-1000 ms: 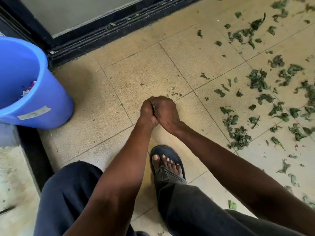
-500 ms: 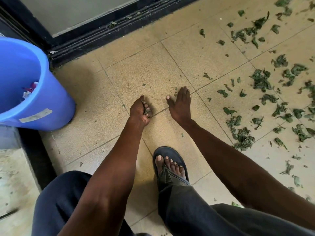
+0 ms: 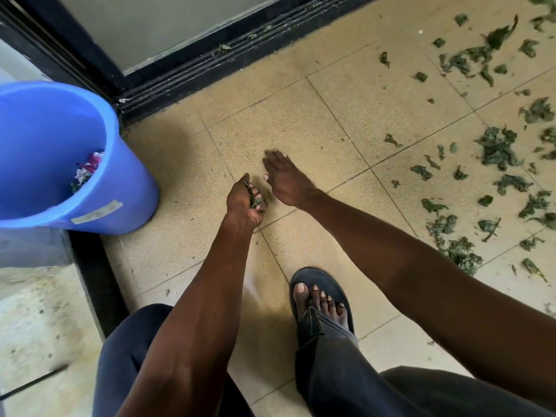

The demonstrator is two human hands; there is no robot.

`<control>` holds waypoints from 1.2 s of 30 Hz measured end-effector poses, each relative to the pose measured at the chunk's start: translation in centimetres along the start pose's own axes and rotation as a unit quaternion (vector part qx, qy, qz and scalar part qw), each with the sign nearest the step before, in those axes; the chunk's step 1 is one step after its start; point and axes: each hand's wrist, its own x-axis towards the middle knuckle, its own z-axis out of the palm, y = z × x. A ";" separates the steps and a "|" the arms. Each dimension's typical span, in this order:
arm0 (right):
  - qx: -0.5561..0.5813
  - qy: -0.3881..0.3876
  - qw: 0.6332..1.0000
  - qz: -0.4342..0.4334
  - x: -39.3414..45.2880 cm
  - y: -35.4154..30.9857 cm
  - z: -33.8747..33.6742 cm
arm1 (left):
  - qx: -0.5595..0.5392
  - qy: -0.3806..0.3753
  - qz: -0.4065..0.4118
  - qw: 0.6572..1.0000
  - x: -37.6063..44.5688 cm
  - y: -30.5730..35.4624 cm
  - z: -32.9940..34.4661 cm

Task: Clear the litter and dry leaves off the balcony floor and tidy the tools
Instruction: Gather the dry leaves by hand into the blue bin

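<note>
My left hand (image 3: 245, 203) hovers low over the beige tiled floor (image 3: 301, 115), its fingers curled round a small clump of dry green leaves (image 3: 255, 201). Just to its right, my right hand (image 3: 285, 179) is flat and blurred, fingers straight, close to the tiles. A blue bucket (image 3: 126, 182) stands to the left of both hands, with litter and leaf scraps (image 3: 87, 170) inside. Many dry green leaves (image 3: 496, 149) lie scattered over the tiles to the right.
A black sliding-door track (image 3: 210, 64) runs along the far edge, with bits of leaf in its grooves. My right foot in a dark sandal (image 3: 319, 299) is planted just behind the hands. A black frame (image 3: 96, 281) borders the floor on the left.
My two hands were pressed together, then parted. The left kept the clump of leaves; the right opened flat and slid left and forward across the tiles.
</note>
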 end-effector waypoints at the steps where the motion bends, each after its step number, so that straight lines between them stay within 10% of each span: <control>1: -0.004 0.006 1.000 -0.026 -0.6 0.0 0.0 | 0.001 0.003 0.000 1.000 0.0 0.1 -0.1; 9: -0.123 0.041 0.974 -0.184 -9.9 3.4 1.0 | 0.004 -0.001 -0.006 1.000 0.3 -1.9 0.7; 18: -0.198 0.082 0.975 -0.061 -17.2 6.9 -1.8 | 0.105 -0.032 -0.037 0.993 -1.2 -8.6 4.7; 22: -0.028 0.123 0.976 0.178 -19.0 8.1 -2.5 | 0.170 -0.055 -0.054 0.982 -2.0 -11.8 6.6; 27: 0.442 0.325 0.748 0.375 -22.5 7.0 -5.7 | 0.245 -0.085 -0.061 0.964 -3.0 -15.9 9.2; 32: 0.207 0.198 0.899 0.332 -25.3 3.8 -6.2 | 0.283 -0.144 -0.081 0.945 -3.5 -20.3 11.5; 36: 0.190 0.255 0.861 0.396 -26.8 4.3 -5.9 | 0.313 -0.151 -0.096 0.933 -4.5 -23.3 12.6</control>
